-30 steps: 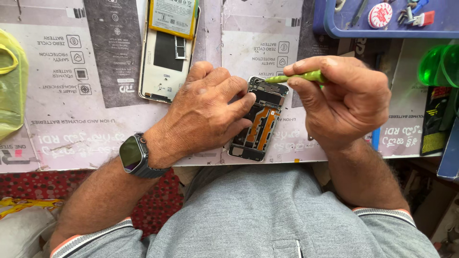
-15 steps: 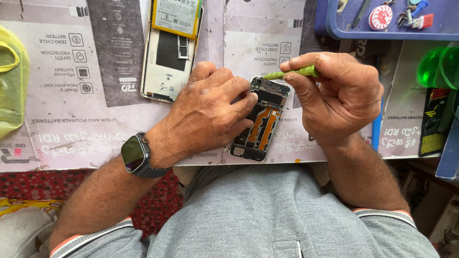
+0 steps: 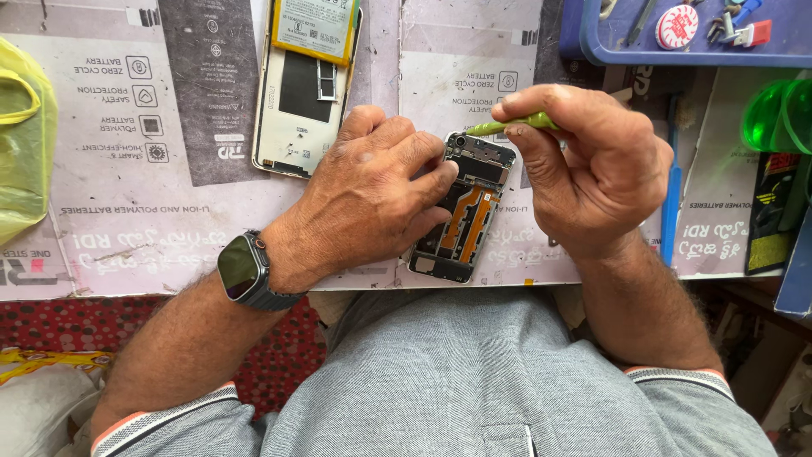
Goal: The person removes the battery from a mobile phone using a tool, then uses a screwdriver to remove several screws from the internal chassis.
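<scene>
Opened phone body (image 3: 463,216) lies back-off near the front edge of the work mat (image 3: 127,211), its orange flex cables and dark boards facing up, tilted slightly with its camera end away from me. My left hand (image 3: 364,199) comes in from the lower left, palm down, wrist bent across the mat with a dark smartwatch (image 3: 245,271) on it; its fingers are curled and spread over the phone's left edge, pinning it flat, and they cover that side so I cannot see how much of the frame lies beneath. My right hand (image 3: 588,165) arches in from the right, fingers closed in a tight pinch around a thin green tool (image 3: 512,125), whose tip meets the top corner of the phone beside the camera; I cannot make out the tip's shape. Most of the tool's handle is buried in the fist. Just beyond the left hand lies a white phone back cover (image 3: 296,118) with a yellow battery (image 3: 315,25), cut off by the top edge. A blue tray (image 3: 592,46) sits at upper right, a yellow plastic bag (image 3: 21,152) at far left.
</scene>
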